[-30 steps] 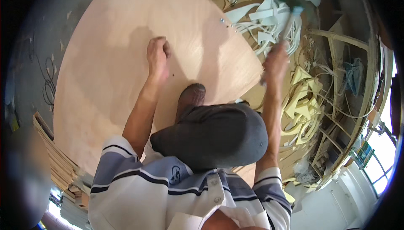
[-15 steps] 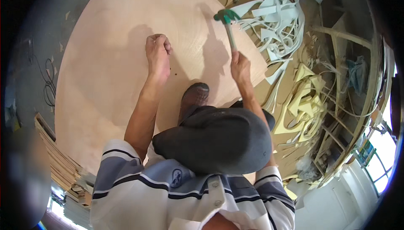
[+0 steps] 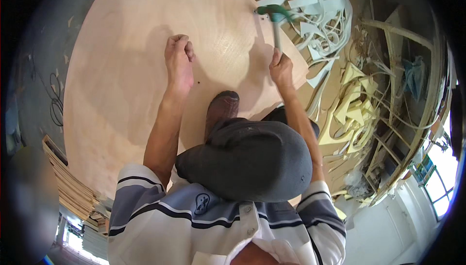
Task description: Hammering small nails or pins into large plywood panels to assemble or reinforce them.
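Observation:
My right hand [image 3: 281, 71] is closed around the handle of a claw hammer [image 3: 277, 34] with a green head. The hammer is raised over the right side of a large, pale plywood sheet [image 3: 116, 80] with a curved edge, and its head looks blurred. Small dark specks lie by the hammer head, too small to name. Above the middle of the sheet, my left hand [image 3: 178, 61] is closed, fingers curled in; anything inside it is hidden. A dark speck [image 3: 185, 82] shows on the sheet beside my left wrist.
My brown shoe [image 3: 222, 107] and bent, dark-trousered knee [image 3: 247, 160] are between my arms. White offcut strips [image 3: 320, 20] and yellow scraps [image 3: 352, 105] are heaped at right, beside a wooden frame [image 3: 398, 32]. Stacked boards [image 3: 70, 182] lie at lower left, near a black cable [image 3: 56, 100].
The hammer head has shifted right and slightly up, and my right hand has risen a little with it. My left hand stays closed and sits slightly farther up and left in view.

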A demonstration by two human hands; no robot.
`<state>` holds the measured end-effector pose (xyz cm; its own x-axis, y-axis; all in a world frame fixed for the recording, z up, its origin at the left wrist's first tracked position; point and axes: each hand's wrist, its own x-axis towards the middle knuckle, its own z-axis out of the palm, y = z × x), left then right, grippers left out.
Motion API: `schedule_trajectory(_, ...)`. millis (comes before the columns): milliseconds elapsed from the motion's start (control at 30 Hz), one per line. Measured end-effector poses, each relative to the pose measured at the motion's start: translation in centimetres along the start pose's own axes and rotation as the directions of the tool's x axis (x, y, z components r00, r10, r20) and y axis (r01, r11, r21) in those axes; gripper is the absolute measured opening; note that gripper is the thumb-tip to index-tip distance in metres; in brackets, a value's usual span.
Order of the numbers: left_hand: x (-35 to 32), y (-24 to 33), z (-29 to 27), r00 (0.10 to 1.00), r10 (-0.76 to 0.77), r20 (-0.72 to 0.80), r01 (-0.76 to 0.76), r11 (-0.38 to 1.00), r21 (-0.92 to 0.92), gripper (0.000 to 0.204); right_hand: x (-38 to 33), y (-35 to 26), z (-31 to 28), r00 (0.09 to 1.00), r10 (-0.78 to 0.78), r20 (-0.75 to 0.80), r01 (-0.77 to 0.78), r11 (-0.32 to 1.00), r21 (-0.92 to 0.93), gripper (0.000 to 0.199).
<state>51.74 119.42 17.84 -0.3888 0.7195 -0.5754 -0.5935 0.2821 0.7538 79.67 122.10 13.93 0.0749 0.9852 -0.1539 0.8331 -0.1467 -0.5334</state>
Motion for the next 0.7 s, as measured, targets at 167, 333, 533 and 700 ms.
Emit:
schedule_trajectory(167,-0.5,-0.3,-0.1,1.0,0.016,0.014,-0.018,0.985,0.172,0.008,-5.5,2.6,-3.1,0.916,0.384,0.121,-0.395,0.914,0.089,0.051)
schedule_trajectory(333,2.5,-3.7,3.6,0.981,-0.014,0.192,-0.052,0.941,0.334,0.009,-11.4,5.2,-5.5,0.875,0.481,0.057,-0.484,0.868,0.11,0.055)
schedule_trajectory(533,7.8,-7.5,10.0,0.934,0.079,0.348,-0.271,0.792,0.548,0.013,-14.2,4.7,-4.6,0.873,0.479,0.095,-0.488,0.849,0.205,0.049)
schedule_trajectory(700,10.8,-9.1,12.1,0.823,0.163,0.544,-0.562,0.369,0.74,0.017,-14.2,4.9,-3.7,0.842,0.527,0.11,-0.536,0.8,0.27,0.049)
